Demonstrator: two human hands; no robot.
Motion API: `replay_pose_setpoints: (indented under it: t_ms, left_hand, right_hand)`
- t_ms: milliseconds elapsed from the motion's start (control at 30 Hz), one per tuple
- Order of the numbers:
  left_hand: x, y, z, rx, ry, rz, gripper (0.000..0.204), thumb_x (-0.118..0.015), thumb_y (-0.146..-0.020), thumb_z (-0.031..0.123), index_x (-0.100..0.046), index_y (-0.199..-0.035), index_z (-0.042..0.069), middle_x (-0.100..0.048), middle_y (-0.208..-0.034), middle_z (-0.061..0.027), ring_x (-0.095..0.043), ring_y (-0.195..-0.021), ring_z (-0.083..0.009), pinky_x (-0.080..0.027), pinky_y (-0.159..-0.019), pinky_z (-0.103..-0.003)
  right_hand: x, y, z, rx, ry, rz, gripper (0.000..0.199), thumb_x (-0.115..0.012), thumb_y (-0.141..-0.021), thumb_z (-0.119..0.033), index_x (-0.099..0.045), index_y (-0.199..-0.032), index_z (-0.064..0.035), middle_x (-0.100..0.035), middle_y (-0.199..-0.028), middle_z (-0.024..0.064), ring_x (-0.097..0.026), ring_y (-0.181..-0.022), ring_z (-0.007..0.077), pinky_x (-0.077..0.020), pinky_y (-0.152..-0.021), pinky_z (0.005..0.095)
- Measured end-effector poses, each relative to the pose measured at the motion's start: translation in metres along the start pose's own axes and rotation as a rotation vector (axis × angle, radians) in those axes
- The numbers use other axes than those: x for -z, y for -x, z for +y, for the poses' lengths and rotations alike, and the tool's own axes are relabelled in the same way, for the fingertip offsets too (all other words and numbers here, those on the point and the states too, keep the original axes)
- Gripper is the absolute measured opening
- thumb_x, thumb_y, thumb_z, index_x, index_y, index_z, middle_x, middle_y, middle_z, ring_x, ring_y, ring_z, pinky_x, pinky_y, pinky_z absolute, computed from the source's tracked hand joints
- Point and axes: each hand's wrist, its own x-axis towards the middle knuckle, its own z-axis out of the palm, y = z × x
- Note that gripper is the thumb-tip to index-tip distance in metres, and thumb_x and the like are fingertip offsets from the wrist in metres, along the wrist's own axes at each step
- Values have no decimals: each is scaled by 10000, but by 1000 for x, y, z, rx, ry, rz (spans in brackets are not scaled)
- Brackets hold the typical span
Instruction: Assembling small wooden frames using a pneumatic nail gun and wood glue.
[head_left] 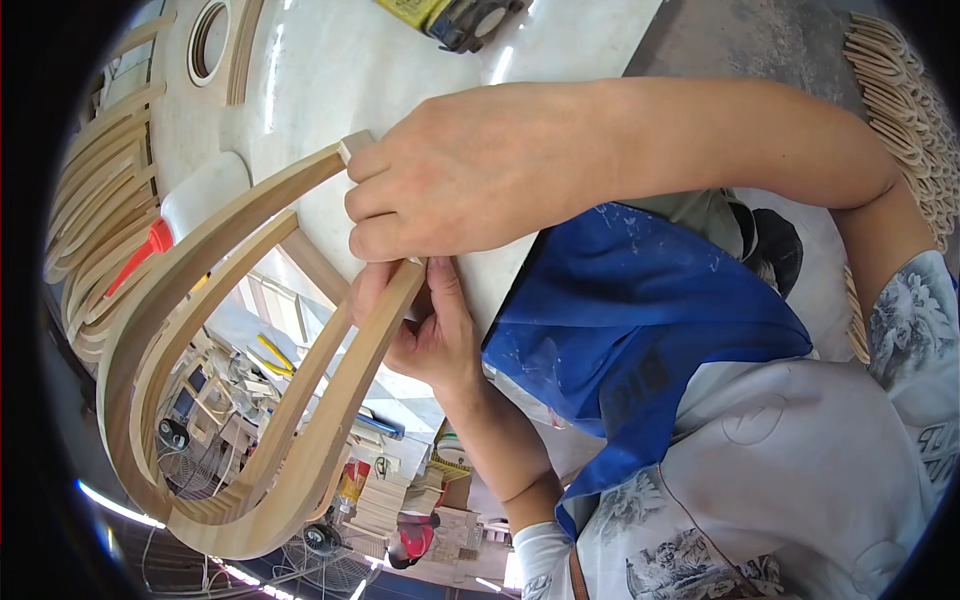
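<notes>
A pale wooden frame [240,525], bent into a U with two nested curved strips, stands over the worktable with its rounded end away from me. My left hand [430,335] grips the end of its near leg from beneath, the thumb along the side. Right above it is my right hand [450,180], back upward and fingers curled together beside the frame's ends. Its thumb is hidden, and what the fingers hold, if anything, cannot be seen. Beside the frame's far leg lies a white squeeze bottle [215,190] with a red nozzle.
The pale worktable [330,60] carries a wooden ring [208,42] and a yellow-and-black tool [450,20]. Bent wooden pieces [110,190] are stacked at the left; more [905,110] lie at the right. Beyond are yellow-handled pliers [275,355], fans and a person in red [415,540].
</notes>
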Motion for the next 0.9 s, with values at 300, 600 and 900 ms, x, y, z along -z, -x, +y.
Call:
replay_pose_setpoints:
  t_ms: [300, 600, 900]
  left_hand:
    - [28, -2, 3, -92, -125, -37, 249, -805, -839, 34, -720, -1067, 81, -718, -974, -20, -589, -873, -195, -405, -931, -315]
    - [26, -2, 3, -106, -106, -35, 264, -804, -825, 38, -720, -1070, 93, -710, -958, -15, -579, -856, -191, -374, -976, -331]
    - [48, -5, -11, -222, -158, -88, 361, -828, -759, 39, -713, -1093, 112, -667, -893, -16, -560, -833, -190, -376, -927, -338]
  right_hand:
    - [2, -16, -11, 60, -49, 48, 49, -623, -906, -108, -607, -946, -131, -617, -911, -2, -582, -908, 171, -520, -842, 267]
    - [10, -18, -13, 39, -144, -2, 91, -614, -917, -101, -608, -1007, -100, -614, -947, 24, -602, -939, 190, -533, -839, 289]
    - [20, -8, -10, -229, -250, 174, 305, -582, -909, 3, -595, -1208, -61, -605, -1143, 69, -623, -1030, 226, -543, -898, 325]
